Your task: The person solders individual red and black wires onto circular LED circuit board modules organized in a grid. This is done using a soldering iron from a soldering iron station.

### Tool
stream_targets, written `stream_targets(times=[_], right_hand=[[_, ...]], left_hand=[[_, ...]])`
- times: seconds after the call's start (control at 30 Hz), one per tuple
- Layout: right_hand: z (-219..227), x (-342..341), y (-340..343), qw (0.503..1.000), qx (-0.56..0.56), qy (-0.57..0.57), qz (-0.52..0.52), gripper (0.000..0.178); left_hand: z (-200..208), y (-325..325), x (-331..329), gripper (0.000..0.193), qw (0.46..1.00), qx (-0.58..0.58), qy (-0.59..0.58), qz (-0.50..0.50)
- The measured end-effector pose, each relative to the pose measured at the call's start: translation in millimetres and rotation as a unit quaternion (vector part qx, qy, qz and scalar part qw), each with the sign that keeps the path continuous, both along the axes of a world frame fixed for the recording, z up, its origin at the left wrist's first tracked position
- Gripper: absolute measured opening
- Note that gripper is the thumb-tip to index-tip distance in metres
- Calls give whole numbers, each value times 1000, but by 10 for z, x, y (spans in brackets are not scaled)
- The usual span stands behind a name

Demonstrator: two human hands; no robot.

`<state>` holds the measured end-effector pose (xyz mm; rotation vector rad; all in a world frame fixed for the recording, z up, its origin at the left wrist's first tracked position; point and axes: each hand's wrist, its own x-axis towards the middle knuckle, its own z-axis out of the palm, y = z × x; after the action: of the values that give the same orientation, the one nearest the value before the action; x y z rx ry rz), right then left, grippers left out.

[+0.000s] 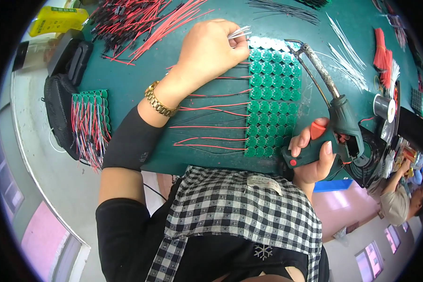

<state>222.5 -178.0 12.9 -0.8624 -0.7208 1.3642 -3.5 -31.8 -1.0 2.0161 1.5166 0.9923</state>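
My left hand (pixel 211 49), with a gold watch (pixel 157 99) at its wrist, is closed in a pinch on a few thin white wires (pixel 240 32). It is at the upper left corner of a panel of small round green circuit boards (pixel 273 113). Red and black wires (pixel 209 127) stick out leftward from the panel's left edge. My right hand (pixel 315 160) grips a dark green soldering gun (pixel 345 117) with a red trigger. Its bent tip reaches over the brightly lit top rows, near the white wires; whether it touches a board I cannot tell.
A heap of red and black wires (pixel 127 26) covers the upper left. White wires (pixel 347 63) and a solder spool (pixel 384 109) lie at the right. A wired board panel (pixel 90 122) hangs over the left edge by a black case (pixel 58 105). Another person (pixel 397 202) is at far right.
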Motion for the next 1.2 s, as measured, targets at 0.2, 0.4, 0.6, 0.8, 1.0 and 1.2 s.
stream_targets(times=[0.2, 0.4, 0.6, 0.8, 1.0, 1.2], right_hand=[[26, 38, -11, 1000, -21, 4, -6, 45], [57, 57, 4, 999, -29, -10, -13, 45], [73, 139, -13, 999, -27, -34, -15, 44], [60, 154, 29, 998, -54, 16, -3, 40], [107, 205, -9, 998, -53, -20, 6, 37], [73, 259, -98, 990, -93, -105, 31, 46]], left_hand=[[1, 21, 6, 14, 1000, 4, 5, -1], [28, 43, 5, 14, 1000, 0, 11, 4], [15, 59, 37, 13, 999, -15, 27, -15], [85, 117, -18, 14, 996, -15, 64, -52], [360, 182, -205, 15, 996, 79, 23, -31], [417, -246, 38, 16, 995, -49, 59, -57]])
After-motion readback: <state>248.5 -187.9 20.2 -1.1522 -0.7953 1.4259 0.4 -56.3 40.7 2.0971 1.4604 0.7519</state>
